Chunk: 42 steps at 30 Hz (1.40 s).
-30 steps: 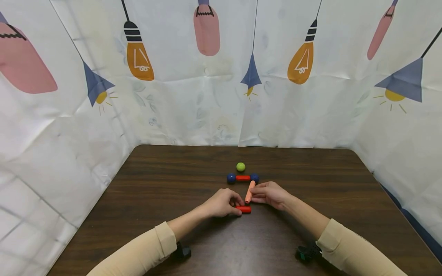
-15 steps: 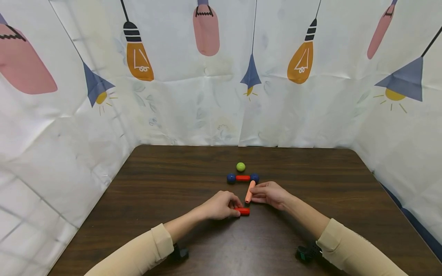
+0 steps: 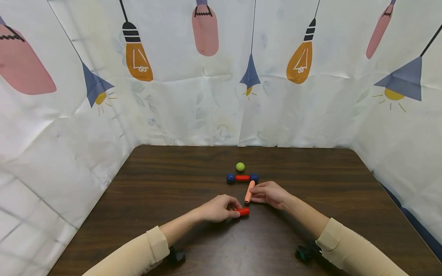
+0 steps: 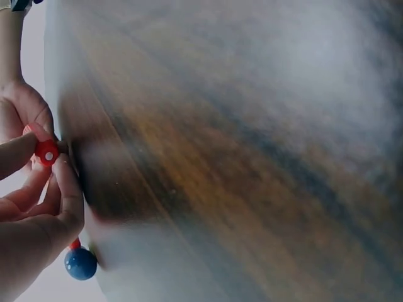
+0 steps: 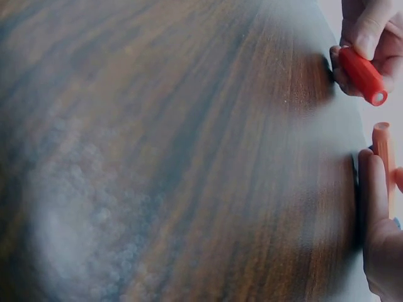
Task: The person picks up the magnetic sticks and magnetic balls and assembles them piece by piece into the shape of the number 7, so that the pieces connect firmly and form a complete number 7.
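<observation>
A: State the hand positions.
B: Left hand [image 3: 220, 208] pinches the red rod [image 3: 244, 211], near side. Right hand [image 3: 271, 194] pinches the salmon rod [image 3: 249, 194], farther and slightly right, its far end beside the blue-ended bar [image 3: 242, 178]; contact cannot be told.
A: Step in hand?
B: Apparently positioning 2 rods for assembly.
A: Next move?
B: Likely calls for aligning rod ends under firm pinches.

Head cam's bright and pretty crisp, soft glare on the near surface [image 3: 238, 245]; both wrist cams look hazy, with blurry whitish patches.
</observation>
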Tool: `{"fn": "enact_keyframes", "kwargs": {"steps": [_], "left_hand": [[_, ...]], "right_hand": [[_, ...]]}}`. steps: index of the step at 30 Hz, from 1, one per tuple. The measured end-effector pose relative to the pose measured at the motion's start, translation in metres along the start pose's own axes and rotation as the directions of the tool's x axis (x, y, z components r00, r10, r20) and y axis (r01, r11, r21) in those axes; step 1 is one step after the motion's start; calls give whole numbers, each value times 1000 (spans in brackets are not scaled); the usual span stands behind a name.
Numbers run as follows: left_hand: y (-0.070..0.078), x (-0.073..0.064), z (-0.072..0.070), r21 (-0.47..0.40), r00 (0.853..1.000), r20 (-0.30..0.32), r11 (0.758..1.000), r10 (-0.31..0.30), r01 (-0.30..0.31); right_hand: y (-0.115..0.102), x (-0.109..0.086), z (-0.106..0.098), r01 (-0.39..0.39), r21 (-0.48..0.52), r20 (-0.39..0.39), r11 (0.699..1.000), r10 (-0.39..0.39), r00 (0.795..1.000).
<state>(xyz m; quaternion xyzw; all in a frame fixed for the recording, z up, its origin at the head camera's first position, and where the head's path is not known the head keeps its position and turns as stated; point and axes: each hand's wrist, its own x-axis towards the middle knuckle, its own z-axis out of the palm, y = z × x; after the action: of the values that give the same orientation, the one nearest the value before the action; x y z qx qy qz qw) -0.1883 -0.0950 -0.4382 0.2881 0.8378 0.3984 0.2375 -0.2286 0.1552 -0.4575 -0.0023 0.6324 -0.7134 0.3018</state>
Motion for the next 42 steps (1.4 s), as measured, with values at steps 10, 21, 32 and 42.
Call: {"fn": "enact_keyframes", "kwargs": {"steps": [10,21,32,42], "left_hand": [[0,-1,-2,-157,999,14,987,-39,41],[4,-2,0,-323,993,40,939,-112,119],[4,2,3,-399,989,51,905,-139,148],[4,3,5,-425,988,47,893,-144,150]], "right_hand": [[1,2,0,1,1,-3,1000,-1,1000],[1,2,-1,11,-8,6,1000,-11,1000],[0,0,0,13,-11,5,1000,-13,1000],[1,0,0,11,-8,9,1000,-11,1000]]}}
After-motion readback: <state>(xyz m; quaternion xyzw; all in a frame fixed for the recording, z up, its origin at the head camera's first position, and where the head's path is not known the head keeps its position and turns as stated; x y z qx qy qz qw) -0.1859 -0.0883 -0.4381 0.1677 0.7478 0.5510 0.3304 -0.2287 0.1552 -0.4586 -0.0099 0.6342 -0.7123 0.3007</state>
